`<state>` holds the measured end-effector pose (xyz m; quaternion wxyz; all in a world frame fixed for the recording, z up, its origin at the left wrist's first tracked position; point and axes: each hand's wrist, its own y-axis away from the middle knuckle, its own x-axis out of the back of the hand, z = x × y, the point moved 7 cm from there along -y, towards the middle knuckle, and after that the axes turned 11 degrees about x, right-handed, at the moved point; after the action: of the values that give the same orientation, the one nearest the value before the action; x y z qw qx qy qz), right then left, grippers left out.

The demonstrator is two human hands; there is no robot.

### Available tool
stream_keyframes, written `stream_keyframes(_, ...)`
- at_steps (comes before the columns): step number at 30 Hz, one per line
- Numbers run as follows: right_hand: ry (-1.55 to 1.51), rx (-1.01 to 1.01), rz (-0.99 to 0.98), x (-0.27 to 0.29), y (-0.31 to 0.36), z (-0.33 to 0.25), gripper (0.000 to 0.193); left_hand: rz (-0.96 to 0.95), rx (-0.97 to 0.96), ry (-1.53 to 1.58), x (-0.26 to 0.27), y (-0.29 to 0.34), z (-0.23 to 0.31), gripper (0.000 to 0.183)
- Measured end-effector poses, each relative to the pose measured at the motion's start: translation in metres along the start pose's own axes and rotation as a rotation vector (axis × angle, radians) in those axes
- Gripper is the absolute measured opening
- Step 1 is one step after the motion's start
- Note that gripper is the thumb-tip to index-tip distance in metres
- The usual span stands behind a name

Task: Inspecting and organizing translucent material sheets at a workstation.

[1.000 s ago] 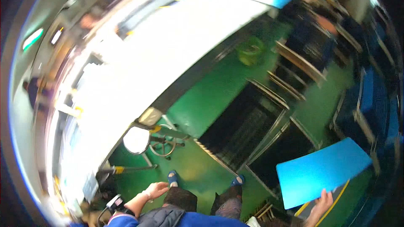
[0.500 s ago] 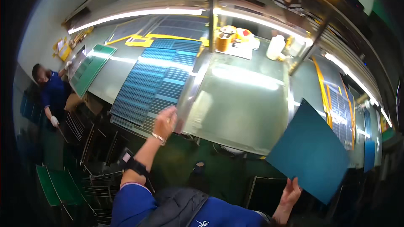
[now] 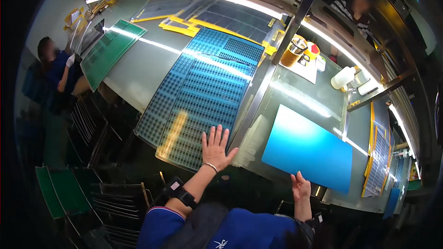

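Observation:
My left hand (image 3: 216, 146) lies with fingers spread at the near right corner of a blue patterned panel (image 3: 207, 87), seemingly on it. Rows of small dark marks cover this panel, and it rests on the table beside a metal divider. Along its left side a similar patterned panel (image 3: 154, 113) shows in part. My right hand (image 3: 301, 188) grips a plain blue board (image 3: 307, 150) by its near edge, thumb and fingers closed there. That board is tilted over the table section right of the divider.
A co-worker (image 3: 57, 69) at the left handles panels near a green board (image 3: 108, 57). Yellow-edged dark films (image 3: 230, 16) lie at the back. An orange tub (image 3: 291, 55) and white bottle (image 3: 342, 78) stand behind the blue board. Black racks (image 3: 117, 198) are at lower left.
My left hand has opened from a loosely closed shape and spread over the patterned panel. The plain blue board has swung left and flatter over the table. My view has turned.

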<state>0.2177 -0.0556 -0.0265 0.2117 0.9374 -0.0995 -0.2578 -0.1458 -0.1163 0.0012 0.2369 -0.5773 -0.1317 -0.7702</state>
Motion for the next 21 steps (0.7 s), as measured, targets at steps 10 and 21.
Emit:
stream_keyframes(10,-0.003,-0.335,-0.106,0.005,-0.018,0.018,0.02,0.039,-0.091,0.059,-0.005,0.011,0.024,0.056)
stream_keyframes(21,0.032,-0.29,-0.206,0.027,-0.018,0.003,0.027,-0.01,-0.176,0.715,0.01,0.13,0.108,0.017)
